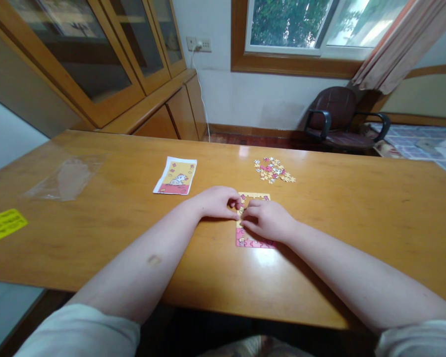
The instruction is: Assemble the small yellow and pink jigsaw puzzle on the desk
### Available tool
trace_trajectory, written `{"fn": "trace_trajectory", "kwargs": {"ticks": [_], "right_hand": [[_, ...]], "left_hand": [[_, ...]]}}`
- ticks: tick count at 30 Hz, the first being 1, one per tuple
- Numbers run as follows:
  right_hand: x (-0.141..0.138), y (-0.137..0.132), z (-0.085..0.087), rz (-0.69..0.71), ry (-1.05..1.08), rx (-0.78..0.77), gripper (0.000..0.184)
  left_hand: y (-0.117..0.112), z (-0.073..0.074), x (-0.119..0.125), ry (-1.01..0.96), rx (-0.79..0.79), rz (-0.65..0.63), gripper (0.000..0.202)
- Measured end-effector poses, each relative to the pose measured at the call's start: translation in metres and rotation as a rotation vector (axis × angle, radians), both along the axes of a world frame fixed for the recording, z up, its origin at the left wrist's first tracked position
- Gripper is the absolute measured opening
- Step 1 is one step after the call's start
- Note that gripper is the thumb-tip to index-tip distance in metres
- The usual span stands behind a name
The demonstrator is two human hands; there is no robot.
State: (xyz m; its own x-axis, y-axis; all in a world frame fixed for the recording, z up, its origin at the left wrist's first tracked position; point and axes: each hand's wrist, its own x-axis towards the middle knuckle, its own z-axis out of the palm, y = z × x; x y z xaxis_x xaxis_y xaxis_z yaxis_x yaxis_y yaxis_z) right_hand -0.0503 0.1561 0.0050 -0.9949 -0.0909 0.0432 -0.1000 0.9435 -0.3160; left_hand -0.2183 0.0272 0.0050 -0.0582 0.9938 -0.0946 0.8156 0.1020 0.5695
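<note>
A partly assembled jigsaw puzzle [258, 244] lies flat in front of me, a border of yellow and pink pieces around bare tabletop. My left hand [221, 202] is at its left side, fingers curled and thumb lower, closed on the edge pieces there. From the right, my right hand [269, 219] reaches across the puzzle with bent fingers closed at the same left column of pieces. The fingertips of both hands almost meet, and they partly hide the pieces between them. Beyond the puzzle is a heap of loose jigsaw pieces [271, 171], yellow, pink and white.
A picture sheet [178, 177] with a white cartoon animal lies left of the puzzle. Farther left are a clear plastic bag [72, 177] and a yellow label [5, 225] on the wooden table [115, 218]. Behind the table stand a glass-door cabinet [137, 84] and an armchair [334, 116].
</note>
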Motion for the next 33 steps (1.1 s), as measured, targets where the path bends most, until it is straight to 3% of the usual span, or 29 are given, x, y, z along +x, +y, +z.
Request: {"fn": "trace_trajectory", "kwargs": {"ticks": [4, 8, 11, 16, 26, 29, 33], "right_hand": [[-0.001, 0.005, 0.001, -0.007, 0.026, 0.013, 0.026], [-0.006, 0.035, 0.002, -0.222, 0.095, 0.057, 0.028], [-0.011, 0.060, 0.000, -0.336, 0.083, 0.102, 0.026], [-0.013, 0.072, -0.004, -0.315, 0.020, 0.106, 0.025], [-0.013, 0.063, -0.002, -0.292, -0.005, 0.134, 0.024], [-0.012, 0.078, 0.007, -0.357, 0.040, 0.126, 0.024], [-0.006, 0.117, 0.007, -0.526, 0.228, 0.157, 0.022]], "left_hand": [[-0.001, 0.002, 0.001, -0.007, 0.006, 0.015, 0.022], [-0.001, 0.004, 0.002, 0.049, 0.068, 0.103, 0.028], [0.000, 0.000, 0.001, 0.164, 0.123, 0.109, 0.045], [0.000, -0.007, 0.001, 0.254, 0.088, 0.059, 0.075], [0.000, -0.003, 0.006, 0.260, 0.080, 0.012, 0.068], [0.000, -0.001, 0.010, 0.317, 0.136, 0.107, 0.056], [0.014, 0.017, 0.021, 0.480, 0.133, 0.259, 0.033]]}}
